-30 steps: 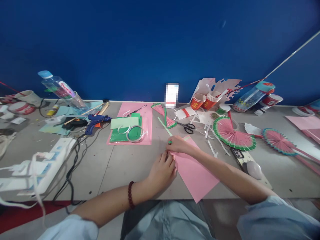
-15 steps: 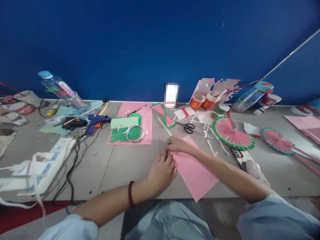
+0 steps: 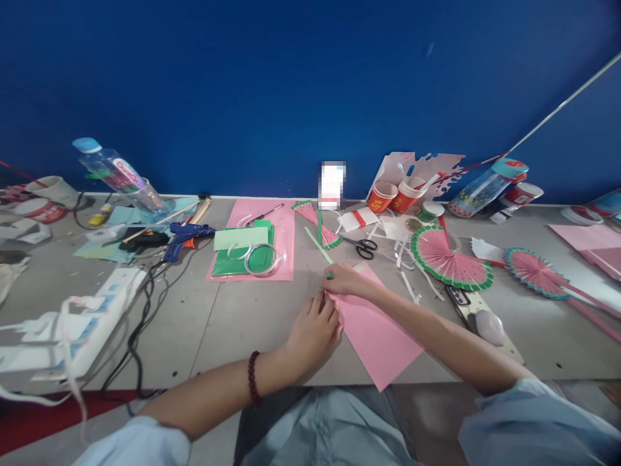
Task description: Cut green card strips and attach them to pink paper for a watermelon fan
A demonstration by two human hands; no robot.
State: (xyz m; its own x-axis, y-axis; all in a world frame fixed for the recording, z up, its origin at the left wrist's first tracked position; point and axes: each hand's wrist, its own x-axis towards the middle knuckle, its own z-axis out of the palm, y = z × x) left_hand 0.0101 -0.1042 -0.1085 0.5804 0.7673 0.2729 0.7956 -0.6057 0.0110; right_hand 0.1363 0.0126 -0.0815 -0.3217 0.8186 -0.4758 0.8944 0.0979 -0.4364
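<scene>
A sheet of pink paper (image 3: 376, 336) lies slantwise on the table in front of me, its left edge narrowly folded. My left hand (image 3: 315, 327), with a dark red bead bracelet (image 3: 253, 377) on the wrist, has its fingers curled onto that edge. Just beyond it, my right hand (image 3: 343, 280) pinches the far end of the same edge, and a bit of green shows at its fingers. The fingertips partly hide the fold. A pale green paper strip (image 3: 318, 244) lies just past my right hand, near black-handled scissors (image 3: 363, 248).
Left of the hands are green paper packs (image 3: 228, 264) on pink sheets, a blue glue gun (image 3: 187, 238) and a white power strip (image 3: 104, 323). Watermelon-patterned paper fans (image 3: 451, 259), red paper cups (image 3: 383, 196), a phone (image 3: 480, 317) and paper scraps lie to the right.
Almost nothing differs. Both hands stay at the folded edge of the pink paper, with only a slight shift of the fingers and of the view.
</scene>
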